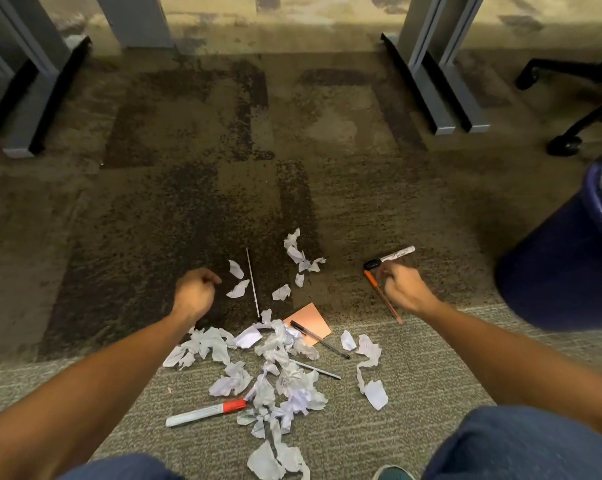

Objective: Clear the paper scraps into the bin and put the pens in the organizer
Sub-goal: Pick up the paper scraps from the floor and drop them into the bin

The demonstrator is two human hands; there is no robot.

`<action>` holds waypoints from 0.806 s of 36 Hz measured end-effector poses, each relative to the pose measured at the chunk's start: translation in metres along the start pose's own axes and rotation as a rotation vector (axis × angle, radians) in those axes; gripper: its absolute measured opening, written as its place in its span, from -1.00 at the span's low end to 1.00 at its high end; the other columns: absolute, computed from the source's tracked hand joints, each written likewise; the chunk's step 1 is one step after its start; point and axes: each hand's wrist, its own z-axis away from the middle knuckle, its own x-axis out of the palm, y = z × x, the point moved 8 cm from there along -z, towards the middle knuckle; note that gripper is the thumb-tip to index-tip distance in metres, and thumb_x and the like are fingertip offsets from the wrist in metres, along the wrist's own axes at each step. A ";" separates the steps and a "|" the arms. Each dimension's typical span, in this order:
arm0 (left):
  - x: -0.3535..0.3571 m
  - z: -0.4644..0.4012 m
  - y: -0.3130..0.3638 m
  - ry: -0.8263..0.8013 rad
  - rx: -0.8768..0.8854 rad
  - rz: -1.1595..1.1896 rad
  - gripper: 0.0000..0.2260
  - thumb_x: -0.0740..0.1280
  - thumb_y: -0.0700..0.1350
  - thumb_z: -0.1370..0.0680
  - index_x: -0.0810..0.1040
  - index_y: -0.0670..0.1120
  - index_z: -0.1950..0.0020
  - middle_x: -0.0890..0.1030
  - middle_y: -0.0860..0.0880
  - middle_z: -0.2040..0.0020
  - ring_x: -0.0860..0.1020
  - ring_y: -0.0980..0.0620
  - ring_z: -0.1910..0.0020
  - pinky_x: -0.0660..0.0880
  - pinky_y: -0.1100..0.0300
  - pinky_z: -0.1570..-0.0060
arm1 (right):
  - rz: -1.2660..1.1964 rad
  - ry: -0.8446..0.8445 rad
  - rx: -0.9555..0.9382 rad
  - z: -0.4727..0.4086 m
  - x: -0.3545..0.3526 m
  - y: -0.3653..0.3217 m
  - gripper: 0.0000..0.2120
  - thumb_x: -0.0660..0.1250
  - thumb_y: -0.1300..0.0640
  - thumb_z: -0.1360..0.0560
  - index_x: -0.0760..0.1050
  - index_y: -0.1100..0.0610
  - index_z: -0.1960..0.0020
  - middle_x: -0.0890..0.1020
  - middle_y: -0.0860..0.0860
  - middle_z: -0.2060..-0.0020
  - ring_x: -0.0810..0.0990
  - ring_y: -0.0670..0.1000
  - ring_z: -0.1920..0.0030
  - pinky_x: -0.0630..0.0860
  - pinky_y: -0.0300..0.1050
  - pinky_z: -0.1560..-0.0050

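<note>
Crumpled white paper scraps (279, 372) lie in a heap on the carpet in front of me, with a few more scraps (298, 254) farther out. My left hand (195, 292) hovers left of them, curled into a fist with nothing showing in it. My right hand (405, 289) reaches down with curled fingertips, meeting the top of an orange pen (382, 297) and the black cap of a white marker (395, 255). A red-capped marker (206, 412), a black pen (320, 339), a grey pen (318, 370) and a thin white stick (253, 282) lie among the scraps. The dark blue bin (569, 258) stands at the right. No organizer is visible.
An orange sticky note (304, 318) lies under the black pen. Grey desk legs stand at the far right (441, 98) and far left (33, 98). A black chair base (576, 133) sits behind the bin. My knee (521, 445) is at the bottom right.
</note>
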 end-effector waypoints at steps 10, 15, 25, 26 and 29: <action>0.008 -0.001 0.008 0.007 0.016 0.009 -0.87 0.41 -0.01 -0.49 0.63 -0.06 0.12 0.64 0.00 0.20 0.56 0.04 0.21 0.42 0.17 0.20 | 0.151 -0.299 -0.222 0.026 0.060 -0.021 -0.87 0.35 -0.07 -0.55 0.46 -0.05 0.09 0.58 -0.10 0.09 0.57 -0.14 0.06 0.50 -0.23 0.01; 0.022 -0.006 0.001 -0.007 0.007 -0.025 -0.80 0.51 -0.01 -0.43 0.59 -0.07 0.09 0.57 0.00 0.27 0.56 0.00 0.25 0.40 0.18 0.24 | 0.302 -0.327 -0.313 0.030 0.082 -0.030 -0.75 0.41 -0.18 -0.47 0.50 -0.02 0.10 0.61 -0.07 0.18 0.58 -0.04 0.14 0.55 -0.07 0.13; 0.050 -0.015 -0.003 -0.093 0.005 -0.041 -0.67 0.55 0.02 -0.38 0.55 -0.08 -0.03 0.54 -0.02 0.13 0.52 -0.01 0.15 0.40 0.16 0.16 | 0.513 -0.458 -0.371 0.033 0.112 -0.038 -0.71 0.42 -0.13 -0.48 0.52 0.03 -0.06 0.58 0.01 0.01 0.55 0.03 0.08 0.41 -0.11 0.13; 0.050 -0.016 -0.002 -0.086 0.017 -0.048 -0.69 0.55 -0.01 -0.39 0.57 -0.10 -0.02 0.54 -0.03 0.14 0.52 -0.01 0.16 0.38 0.17 0.17 | 0.515 -0.457 -0.370 0.033 0.112 -0.039 -0.74 0.42 -0.10 -0.48 0.53 0.05 -0.03 0.58 0.02 0.02 0.57 0.06 0.06 0.39 -0.11 0.14; 0.049 -0.017 -0.001 -0.080 0.029 -0.057 -0.76 0.53 -0.08 -0.41 0.59 -0.12 0.02 0.55 -0.04 0.18 0.51 -0.02 0.18 0.35 0.17 0.22 | 0.515 -0.470 -0.357 0.036 0.115 -0.043 -0.81 0.40 -0.05 -0.51 0.53 0.07 0.04 0.56 -0.01 0.07 0.57 0.04 0.09 0.36 -0.14 0.16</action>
